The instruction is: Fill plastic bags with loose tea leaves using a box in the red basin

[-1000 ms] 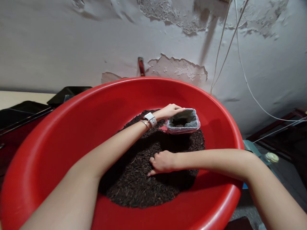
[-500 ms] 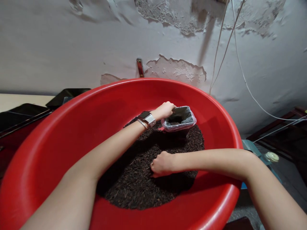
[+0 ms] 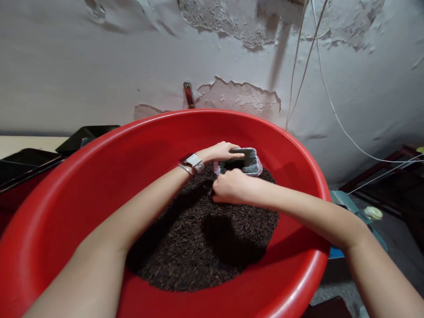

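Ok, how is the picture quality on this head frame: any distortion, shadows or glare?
Head view: wide-angle bend curves the wall line and swells the red basin; light from above, with the right hand casting a dark shadow on the loose dark material; soft sheen on the basin wall, no harsh glare; left hand and plastic-lined container are sharp.

Both bare forearms reach in from the lower corners toward frame centre — left hand (image 3: 222, 152) flat, fingers extended; right hand (image 3: 229, 186) fisted just below it.
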`<state>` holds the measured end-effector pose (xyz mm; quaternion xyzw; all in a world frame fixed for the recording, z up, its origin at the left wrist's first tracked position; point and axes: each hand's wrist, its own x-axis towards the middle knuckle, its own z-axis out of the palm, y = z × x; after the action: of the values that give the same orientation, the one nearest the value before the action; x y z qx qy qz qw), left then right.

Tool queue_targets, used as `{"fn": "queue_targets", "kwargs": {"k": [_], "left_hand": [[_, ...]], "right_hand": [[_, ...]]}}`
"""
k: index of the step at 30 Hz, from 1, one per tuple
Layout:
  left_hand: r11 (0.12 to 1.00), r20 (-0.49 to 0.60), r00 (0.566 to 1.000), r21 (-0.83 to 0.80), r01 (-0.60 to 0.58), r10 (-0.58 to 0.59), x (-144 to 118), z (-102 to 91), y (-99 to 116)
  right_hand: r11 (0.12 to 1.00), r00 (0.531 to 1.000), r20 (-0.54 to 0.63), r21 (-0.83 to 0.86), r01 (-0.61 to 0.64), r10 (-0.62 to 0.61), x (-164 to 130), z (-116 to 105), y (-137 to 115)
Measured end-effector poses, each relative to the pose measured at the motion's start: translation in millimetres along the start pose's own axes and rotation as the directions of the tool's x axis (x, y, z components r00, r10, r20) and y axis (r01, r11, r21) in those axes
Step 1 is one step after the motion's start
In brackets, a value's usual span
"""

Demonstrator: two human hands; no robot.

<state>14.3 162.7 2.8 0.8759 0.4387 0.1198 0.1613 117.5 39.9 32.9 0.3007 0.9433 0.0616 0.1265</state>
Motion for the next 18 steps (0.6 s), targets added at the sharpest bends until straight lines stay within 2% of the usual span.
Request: {"fn": "queue_targets", "kwargs": {"k": [2, 5, 8, 11, 13, 15, 18], "left_hand": [[0.996, 0.004, 0.999, -0.085, 0.039, -0.039, 0.0, 1.1, -1.3], [0.989, 0.004, 0.995, -0.107, 0.102, -0.102, 4.3, 3.3, -3.2], [0.995, -0.019, 0.994, -0.003, 0.104, -0.104, 9.7, 5.3, -3.5], [0.98, -0.054, 0.985, 0.099, 0.17, -0.165, 12.0, 6.5, -2.2], [0.977, -0.068, 0.979, 0.086, 0.196, -0.19, 11.2, 6.9, -1.6], [0.979, -0.072, 0.979, 0.05, 0.197, -0.193, 9.4, 7.4, -1.6], [0.98, -0.074, 0.978, 0.015, 0.197, -0.196, 7.9, 8.4, -2.7]], "right_hand": [[0.992, 0.99, -0.076, -0.043, -0.122, 0.119, 0.5, -7.5, 19.7], [0.96, 0.949, -0.164, -0.041, -0.277, 0.267, 3.9, -4.4, 42.4], [0.941, 0.932, -0.22, -0.116, -0.319, 0.288, 7.1, 6.0, 46.6], [0.945, 0.93, -0.334, -0.225, -0.236, 0.152, 7.4, 12.6, 29.6], [0.966, 0.928, -0.372, -0.229, -0.117, 0.024, 5.5, 16.7, 10.4], [0.981, 0.936, -0.331, -0.183, 0.056, -0.115, 2.3, 25.5, -10.6], [0.959, 0.948, -0.15, -0.081, 0.271, -0.281, -3.3, 53.8, -37.7]]}}
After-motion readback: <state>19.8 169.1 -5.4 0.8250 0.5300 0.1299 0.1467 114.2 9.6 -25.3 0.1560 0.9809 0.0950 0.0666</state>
